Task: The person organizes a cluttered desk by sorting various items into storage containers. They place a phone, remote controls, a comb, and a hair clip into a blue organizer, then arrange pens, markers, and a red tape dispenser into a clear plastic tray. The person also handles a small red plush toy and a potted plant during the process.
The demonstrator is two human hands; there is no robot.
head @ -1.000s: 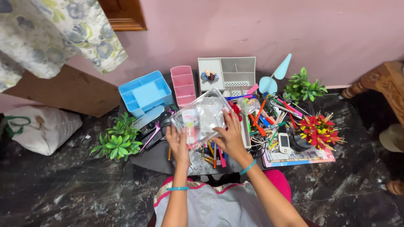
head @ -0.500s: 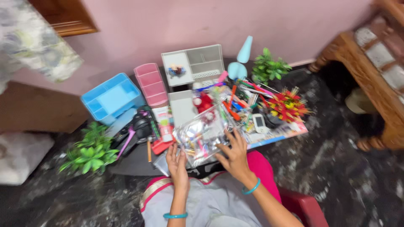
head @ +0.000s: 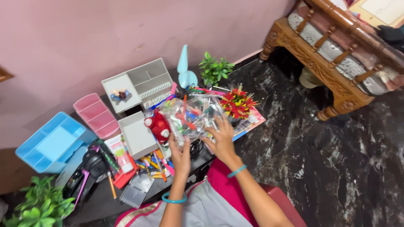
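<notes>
1. Setting: pink wall across the upper left of the frame, dark marbled floor (head: 336, 168) at lower right, carved wooden bench (head: 336, 54) at upper right. The view has swung right since a second ago; the bench was then only an edge at the right margin.
2. Work surface: a low dark table (head: 101, 201) left of centre, crowded with stationery. On it, from the left: blue organiser tray (head: 50, 143), pink divided tray (head: 97, 115), white compartment box (head: 139, 84), small white open box (head: 136, 136).
3. Item in hand: clear plastic pouch (head: 189, 115), filled with mixed coloured pieces, held just above the table at frame centre. A second ago it was being handled lower over the pens; it is now raised and further right, next to the red artificial flowers (head: 237, 103).
4. Grip: left hand (head: 181, 155) grasps the pouch's lower left edge; right hand (head: 221, 141) supports its lower right with fingers spread against it. Both hands retain it.
5. Adjacent: red soft toy (head: 159, 126) touching the pouch's left side; loose pens (head: 153, 162) below.
6. Reading: the pouch has been lifted off the clutter.
</notes>
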